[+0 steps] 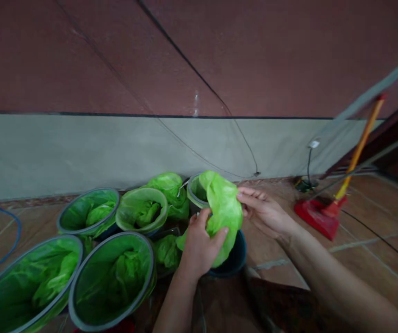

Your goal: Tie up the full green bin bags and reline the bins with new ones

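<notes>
both hands (233,221) hold green bag (224,208) above dark bucket (233,259).

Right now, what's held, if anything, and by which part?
A thin green bag: left grip holds its left side, lower down; right grip pinches its right edge, higher up.

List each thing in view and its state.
Light green plastic bag, held loosely crumpled by left hand and right hand
Dark blue round plastic bin, upright, open, partly hidden
Grey-rimmed plastic bins, upright, open, lined in green
Red plastic dustpan, on floor, handle raised
Thin blue cord or hose, curved
</notes>
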The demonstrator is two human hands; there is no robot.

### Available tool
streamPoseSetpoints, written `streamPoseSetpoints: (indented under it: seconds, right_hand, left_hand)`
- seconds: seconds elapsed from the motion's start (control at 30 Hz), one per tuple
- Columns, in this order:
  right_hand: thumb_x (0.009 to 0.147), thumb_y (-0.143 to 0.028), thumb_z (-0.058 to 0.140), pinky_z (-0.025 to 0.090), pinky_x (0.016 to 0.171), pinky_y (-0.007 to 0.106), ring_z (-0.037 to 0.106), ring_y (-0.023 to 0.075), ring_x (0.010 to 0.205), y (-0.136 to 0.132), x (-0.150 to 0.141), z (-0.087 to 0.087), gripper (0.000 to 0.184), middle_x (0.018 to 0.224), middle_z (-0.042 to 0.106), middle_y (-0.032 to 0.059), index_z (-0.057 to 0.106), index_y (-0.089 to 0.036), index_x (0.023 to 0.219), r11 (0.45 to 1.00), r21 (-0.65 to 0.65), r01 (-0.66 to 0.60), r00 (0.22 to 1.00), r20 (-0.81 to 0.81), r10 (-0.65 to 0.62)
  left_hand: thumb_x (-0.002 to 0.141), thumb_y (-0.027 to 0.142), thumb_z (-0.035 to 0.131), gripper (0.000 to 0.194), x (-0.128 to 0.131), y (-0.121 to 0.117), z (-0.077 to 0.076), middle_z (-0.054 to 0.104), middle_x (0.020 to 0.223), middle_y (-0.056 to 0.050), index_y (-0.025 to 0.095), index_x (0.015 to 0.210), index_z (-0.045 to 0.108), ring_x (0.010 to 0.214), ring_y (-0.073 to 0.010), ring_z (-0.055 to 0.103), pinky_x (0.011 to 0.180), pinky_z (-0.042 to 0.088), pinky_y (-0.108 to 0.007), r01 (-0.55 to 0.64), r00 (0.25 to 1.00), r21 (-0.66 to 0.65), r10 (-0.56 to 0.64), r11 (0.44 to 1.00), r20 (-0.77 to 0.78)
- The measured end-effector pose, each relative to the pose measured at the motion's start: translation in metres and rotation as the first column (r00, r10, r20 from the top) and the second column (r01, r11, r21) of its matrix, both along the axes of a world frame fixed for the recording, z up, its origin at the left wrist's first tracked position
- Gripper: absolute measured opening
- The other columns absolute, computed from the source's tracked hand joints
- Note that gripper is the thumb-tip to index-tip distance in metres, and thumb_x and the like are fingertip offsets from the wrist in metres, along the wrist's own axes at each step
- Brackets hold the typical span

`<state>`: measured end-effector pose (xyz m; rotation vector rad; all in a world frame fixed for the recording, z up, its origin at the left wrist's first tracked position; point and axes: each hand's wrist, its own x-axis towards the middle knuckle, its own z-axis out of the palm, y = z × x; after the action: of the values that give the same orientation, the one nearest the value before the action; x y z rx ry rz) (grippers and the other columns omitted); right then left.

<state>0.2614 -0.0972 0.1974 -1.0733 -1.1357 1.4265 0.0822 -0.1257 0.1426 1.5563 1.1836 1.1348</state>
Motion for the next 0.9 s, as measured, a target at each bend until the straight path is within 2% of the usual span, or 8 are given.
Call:
streamPoseSetpoints:
  seconds: [0.1,0.2,0.37,0.5,0.6,0.7,0.83,0.9]
  right_hand:
    - [0.078,-0.048,0.073,0.052,0.082,0.030,0.064,0.0165,0.096,-0.018,0.019,-0.019,0.051,0.117,0.067,0.0048,0.061,-0.029,0.124,0.984,0.044,0.175,0.984,0.018,-0.176]
    - [0.077,-0.052,0.073,0.048,0.097,0.036,0.056,0.0214,0.123,-0.052,0.032,-0.050,0.069,0.136,0.058,0.0064,0.049,-0.032,0.139,0.985,-0.060,0.164,0.984,0.074,-0.160]
    - [0.065,-0.045,0.082,0.054,0.087,0.037,0.065,0.0230,0.106,-0.098,0.031,-0.096,0.088,0.123,0.066,0.0081,0.045,-0.027,0.142,0.949,-0.311,-0.046,0.997,0.051,0.065]
    - [0.067,-0.039,0.076,0.049,0.062,0.027,0.061,0.0143,0.065,-0.083,0.031,-0.112,0.033,0.073,0.068,-0.0007,0.070,-0.018,0.091,0.979,-0.204,-0.016,0.993,0.110,0.039]
    - [0.075,-0.043,0.064,0.041,0.053,0.023,0.052,0.0107,0.052,-0.059,0.052,-0.114,0.027,0.057,0.061,-0.0026,0.066,-0.017,0.067,0.987,-0.074,0.141,0.977,0.173,-0.127]
    - [0.079,-0.037,0.059,0.043,0.056,0.025,0.057,0.0136,0.057,-0.044,0.085,-0.110,0.022,0.063,0.066,-0.0007,0.069,-0.019,0.070,0.943,0.059,0.326,0.873,0.363,-0.325]
    - [0.080,-0.028,0.058,0.048,0.069,0.030,0.064,0.0181,0.071,-0.043,0.108,-0.092,0.017,0.084,0.072,0.0050,0.073,-0.021,0.086,0.818,0.262,0.512,0.561,0.619,-0.550]
    - [0.083,-0.031,0.059,0.049,0.073,0.031,0.065,0.0193,0.082,-0.049,0.100,-0.082,0.024,0.104,0.071,0.0088,0.071,-0.020,0.101,0.806,0.332,0.490,0.576,0.571,-0.586]
  left_hand:
    - [0.077,0.034,0.067,0.024,0.019,-0.004,-0.005,0.073,0.083,-0.004,0.017,0.093,0.069,0.074,-0.0190,0.067,0.074,0.054,-0.033,-0.082,0.959,-0.186,0.128,0.979,0.254]
    - [0.070,0.030,0.073,0.025,0.032,-0.004,-0.009,0.074,0.082,-0.003,0.016,0.090,0.069,0.073,-0.0171,0.068,0.071,0.055,-0.030,-0.272,0.767,-0.367,0.431,0.889,0.476]
    - [0.067,0.018,0.073,0.026,0.040,-0.007,-0.005,0.075,0.086,-0.003,0.016,0.093,0.068,0.075,-0.0168,0.071,0.075,0.058,-0.033,-0.337,0.491,-0.565,0.653,0.753,0.577]
    - [0.065,0.013,0.074,0.029,0.034,-0.006,0.001,0.075,0.086,-0.002,0.017,0.093,0.068,0.077,-0.0175,0.071,0.079,0.059,-0.036,-0.410,0.476,-0.562,0.694,0.718,0.540]
    - [0.060,0.010,0.076,0.033,0.024,-0.002,0.003,0.075,0.088,0.000,0.018,0.091,0.068,0.083,-0.0183,0.071,0.081,0.059,-0.035,-0.483,0.488,-0.497,0.693,0.721,0.530]
    - [0.060,0.011,0.077,0.031,0.019,0.001,0.004,0.075,0.087,0.002,0.019,0.089,0.068,0.085,-0.0178,0.071,0.083,0.059,-0.034,-0.496,0.527,-0.438,0.661,0.749,0.534]
    - [0.063,0.012,0.075,0.028,0.023,0.004,0.003,0.075,0.085,0.003,0.019,0.089,0.068,0.083,-0.0175,0.071,0.083,0.059,-0.036,-0.445,0.564,-0.431,0.619,0.785,0.546]
    - [0.063,0.011,0.076,0.029,0.029,0.005,0.002,0.075,0.086,0.002,0.019,0.089,0.068,0.083,-0.0174,0.071,0.084,0.059,-0.037,-0.427,0.559,-0.453,0.622,0.783,0.548]
